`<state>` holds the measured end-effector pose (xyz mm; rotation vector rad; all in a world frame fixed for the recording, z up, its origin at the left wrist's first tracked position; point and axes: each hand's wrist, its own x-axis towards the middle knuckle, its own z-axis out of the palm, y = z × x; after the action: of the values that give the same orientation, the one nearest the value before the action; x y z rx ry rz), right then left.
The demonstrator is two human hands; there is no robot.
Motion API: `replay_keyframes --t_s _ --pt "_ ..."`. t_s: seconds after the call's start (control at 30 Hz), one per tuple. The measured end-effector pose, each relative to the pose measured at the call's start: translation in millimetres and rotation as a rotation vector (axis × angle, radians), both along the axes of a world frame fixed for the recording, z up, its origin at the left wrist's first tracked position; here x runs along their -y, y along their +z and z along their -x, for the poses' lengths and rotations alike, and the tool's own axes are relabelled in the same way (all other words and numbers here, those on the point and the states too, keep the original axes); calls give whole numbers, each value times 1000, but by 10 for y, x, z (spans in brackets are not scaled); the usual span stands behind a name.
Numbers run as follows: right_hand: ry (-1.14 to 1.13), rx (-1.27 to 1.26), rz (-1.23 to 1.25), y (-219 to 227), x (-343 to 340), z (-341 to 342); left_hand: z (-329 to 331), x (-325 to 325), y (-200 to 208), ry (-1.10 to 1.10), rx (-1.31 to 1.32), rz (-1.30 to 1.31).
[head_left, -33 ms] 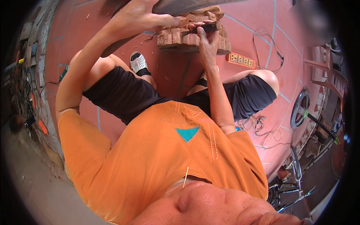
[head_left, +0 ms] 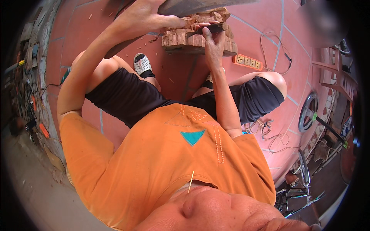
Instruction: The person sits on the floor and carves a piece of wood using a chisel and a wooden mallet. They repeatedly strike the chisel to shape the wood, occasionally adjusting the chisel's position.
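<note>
Over red tiles (head_left: 256, 42), far centre, I view carved wood (head_left: 179, 41); power strip (head_left: 247, 61) just right, chair (head_left: 339, 74) farther right. Right hand (head_left: 214, 41) grips a dark tool (head_left: 212, 28); left hand (head_left: 149, 17): grip, I cannot tell.

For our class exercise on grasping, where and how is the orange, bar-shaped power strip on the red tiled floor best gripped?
Probably across the middle of the power strip, thumb and fingers on its long edges, coming from above and the right: it is long and narrow, its sockets face up, and the brown carved wooden block sits beside its left end.
</note>
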<state>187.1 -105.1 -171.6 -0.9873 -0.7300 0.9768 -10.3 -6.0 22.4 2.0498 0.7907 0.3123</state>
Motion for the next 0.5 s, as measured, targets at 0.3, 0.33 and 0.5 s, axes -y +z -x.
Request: replay_keyframes --t_s 0.3,0.33,0.5 --pt "-43 185 -57 -112 -155 -1 -168 -2 -80 -71 -13 -255" --pt "-53 219 -58 -93 -152 1 -206 7 -46 -98 -21 -242" --pt "-123 398 -28 -53 -147 -28 -345 42 50 -198 -94 -229"
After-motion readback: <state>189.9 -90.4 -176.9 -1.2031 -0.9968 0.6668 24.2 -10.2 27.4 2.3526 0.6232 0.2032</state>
